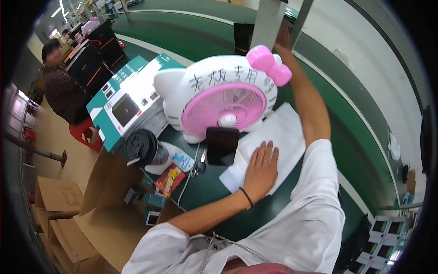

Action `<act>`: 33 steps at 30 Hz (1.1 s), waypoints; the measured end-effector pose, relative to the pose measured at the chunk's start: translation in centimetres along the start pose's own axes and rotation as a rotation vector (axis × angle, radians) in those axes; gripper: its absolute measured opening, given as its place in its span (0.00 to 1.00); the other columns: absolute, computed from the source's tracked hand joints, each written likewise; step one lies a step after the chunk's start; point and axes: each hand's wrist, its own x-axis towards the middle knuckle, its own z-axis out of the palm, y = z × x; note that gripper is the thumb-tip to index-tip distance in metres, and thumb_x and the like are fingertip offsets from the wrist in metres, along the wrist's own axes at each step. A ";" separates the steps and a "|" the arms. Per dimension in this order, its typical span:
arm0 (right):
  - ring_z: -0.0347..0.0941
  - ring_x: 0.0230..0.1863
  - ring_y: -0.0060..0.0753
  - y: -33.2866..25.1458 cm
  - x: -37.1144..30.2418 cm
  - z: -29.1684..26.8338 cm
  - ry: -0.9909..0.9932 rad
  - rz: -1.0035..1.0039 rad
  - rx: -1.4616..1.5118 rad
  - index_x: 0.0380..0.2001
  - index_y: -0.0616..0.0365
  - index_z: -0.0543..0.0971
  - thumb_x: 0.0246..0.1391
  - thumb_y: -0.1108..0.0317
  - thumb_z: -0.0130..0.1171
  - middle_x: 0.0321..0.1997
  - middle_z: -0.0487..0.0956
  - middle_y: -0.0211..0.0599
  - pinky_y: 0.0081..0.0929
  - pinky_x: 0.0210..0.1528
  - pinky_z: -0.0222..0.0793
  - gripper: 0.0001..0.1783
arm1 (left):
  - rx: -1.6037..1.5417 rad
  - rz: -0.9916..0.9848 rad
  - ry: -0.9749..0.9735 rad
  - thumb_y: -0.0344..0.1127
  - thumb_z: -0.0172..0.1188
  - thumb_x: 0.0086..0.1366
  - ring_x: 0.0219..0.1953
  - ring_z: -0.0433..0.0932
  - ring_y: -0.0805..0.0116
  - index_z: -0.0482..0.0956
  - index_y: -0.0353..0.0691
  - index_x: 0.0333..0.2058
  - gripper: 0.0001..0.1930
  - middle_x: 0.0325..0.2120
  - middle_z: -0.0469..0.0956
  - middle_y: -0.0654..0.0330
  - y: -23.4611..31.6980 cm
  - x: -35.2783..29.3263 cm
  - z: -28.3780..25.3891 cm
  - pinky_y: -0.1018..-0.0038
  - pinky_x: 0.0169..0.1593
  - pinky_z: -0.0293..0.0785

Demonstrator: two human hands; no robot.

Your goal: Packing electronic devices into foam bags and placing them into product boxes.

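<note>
My left hand lies flat, fingers stretched out, on a stack of thin white sheets or bags on the green tabletop. My right arm stretches far forward, and the right hand is beside a pale upright post; its fingers are hidden or too small to make out. Left of the stack, a dark phone leans against a white cat-shaped fan with a pink grille and a pink bow. Next to the phone lie some keys.
Teal-and-white boxes stand left of the fan. Nearer are a black-lidded cup, a red-and-yellow packet and an open cardboard carton. A green conveyor belt runs along the far and right side. Another person sits at the left.
</note>
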 end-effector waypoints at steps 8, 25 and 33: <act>0.48 0.73 0.84 -4.7 -1.0 4.3 -0.100 0.027 -0.994 0.71 0.32 0.64 0.46 0.43 0.68 0.80 0.42 0.60 0.74 0.68 0.54 0.47 | -0.147 0.148 -0.011 0.34 0.54 0.66 0.71 0.59 0.42 0.70 0.28 0.62 0.27 0.67 0.64 0.39 2.7 -0.1 0.7 0.54 0.73 0.53; 0.72 0.61 0.50 -7.6 -0.3 1.8 0.600 -0.006 -0.797 0.57 0.58 0.76 0.34 0.42 0.83 0.57 0.78 0.53 0.41 0.67 0.66 0.50 | -0.061 0.093 -0.114 0.34 0.54 0.66 0.72 0.57 0.42 0.68 0.30 0.64 0.28 0.69 0.60 0.42 2.2 0.4 -0.3 0.52 0.72 0.55; 0.75 0.58 0.48 -28.2 -16.3 -10.5 0.446 -0.011 -0.637 0.55 0.61 0.77 0.33 0.48 0.83 0.54 0.79 0.50 0.40 0.63 0.71 0.46 | -0.088 0.135 -0.002 0.33 0.58 0.65 0.69 0.62 0.41 0.74 0.31 0.58 0.24 0.64 0.68 0.42 0.6 0.0 1.0 0.50 0.71 0.57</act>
